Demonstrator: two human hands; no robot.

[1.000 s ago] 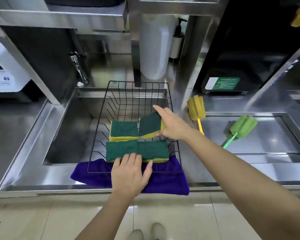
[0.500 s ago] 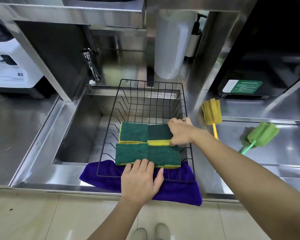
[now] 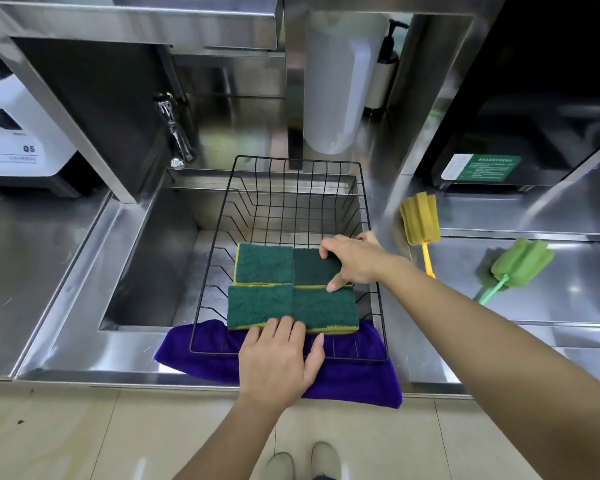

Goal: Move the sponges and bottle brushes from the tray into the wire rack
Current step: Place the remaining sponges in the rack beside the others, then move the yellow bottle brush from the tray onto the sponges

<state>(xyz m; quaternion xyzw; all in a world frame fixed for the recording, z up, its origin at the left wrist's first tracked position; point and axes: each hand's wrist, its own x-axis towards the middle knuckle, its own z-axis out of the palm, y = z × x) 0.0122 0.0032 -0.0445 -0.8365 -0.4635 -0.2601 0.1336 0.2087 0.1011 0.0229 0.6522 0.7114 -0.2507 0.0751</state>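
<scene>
Several green-and-yellow sponges lie flat in a block inside the black wire rack (image 3: 370, 233). My right hand (image 3: 355, 259) grips the back-right sponge (image 3: 310, 268), fingers on its far edge and thumb on its near edge. The back-left sponge (image 3: 264, 263) and the two front sponges (image 3: 262, 304) lie beside it. My left hand (image 3: 278, 362) rests flat on the rack's front rim, fingertips touching the front sponges. On the steel tray (image 3: 561, 306) to the right lie a yellow bottle brush (image 3: 420, 218) and a green bottle brush (image 3: 520, 261).
The rack straddles the sink (image 3: 153, 265), its front resting on a purple cloth (image 3: 354, 379). A faucet (image 3: 175, 133) stands at the sink's back left. A white bottle (image 3: 333, 88) and a pump dispenser (image 3: 383, 74) stand behind the rack. A white appliance (image 3: 11, 133) sits far left.
My right hand has lowered the tilted sponge until it lies flat in the rack's back-right spot. My left hand has stayed on the front rim.
</scene>
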